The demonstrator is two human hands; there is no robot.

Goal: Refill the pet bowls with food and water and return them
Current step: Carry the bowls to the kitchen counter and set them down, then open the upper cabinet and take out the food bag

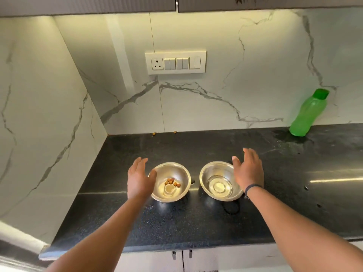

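Reaching for both bowls at once, looks like the pickup before carrying them back. Food bowl sits on the dark surface, a few kibble pieces in the bottom. Water bowl is just beside it to the right, a shallow layer of clear water inside.

Left hand is at the outer left rim of the food bowl, thumb over the rim edge; contact or just shy, can't tell. Right hand mirrors it at the outer right rim of the water bowl. Each grip is wide open, fingers spread and extended, nothing held.

To do this well:
- cup each bowl from the outside, fingers under the curved wall, thumb on the rim
- steel looks slick and the walls are rounded, so close firmly before lifting
- lift both level and together; water bowl is the one that spills, keep it flat

Food level looks low for a refill, my read only.

Green bottle stands well off to the right against the wall, with wet patches on the surface around its base. Two stray kibble bits lie at the back edge.
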